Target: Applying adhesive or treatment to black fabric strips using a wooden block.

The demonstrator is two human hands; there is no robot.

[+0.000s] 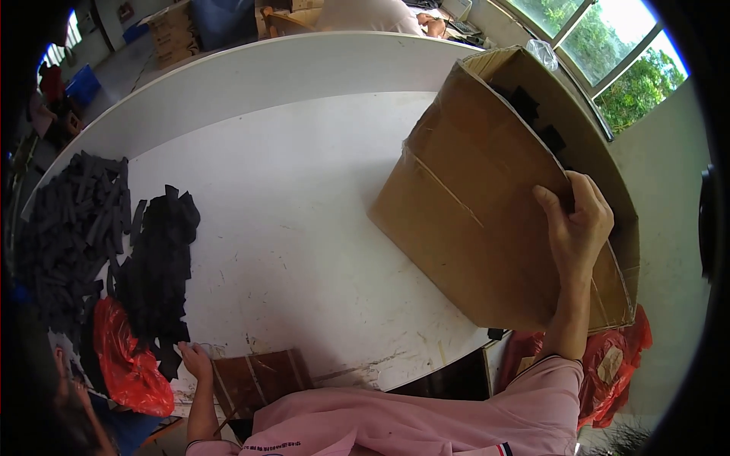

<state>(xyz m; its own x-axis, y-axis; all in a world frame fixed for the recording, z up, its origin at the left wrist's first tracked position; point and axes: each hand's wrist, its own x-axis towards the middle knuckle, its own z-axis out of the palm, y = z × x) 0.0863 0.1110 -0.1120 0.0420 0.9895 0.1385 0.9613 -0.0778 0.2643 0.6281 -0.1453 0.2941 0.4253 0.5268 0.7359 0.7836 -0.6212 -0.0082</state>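
A large brown cardboard box (471, 190) stands tilted on the right of the white table, its open top facing up and right. My right hand (582, 220) grips the upper edge of its near wall, thumb outside and the other fingers over the rim. Dark pieces (525, 105) show inside the box; its bottom is hidden. My left hand (196, 360) is low at the table's front edge, fingers apart, beside a pile of flat black pieces (156, 258). Whether it touches them is unclear. Farther left lies a heap of dark grey strips (72, 220).
A red plastic bag (125, 365) hangs at the table's front left; another red bag (620, 372) is below the box at right. A brown panel (258, 376) lies against the front edge. Beyond the raised white table border (304, 72) a person (372, 17) sits.
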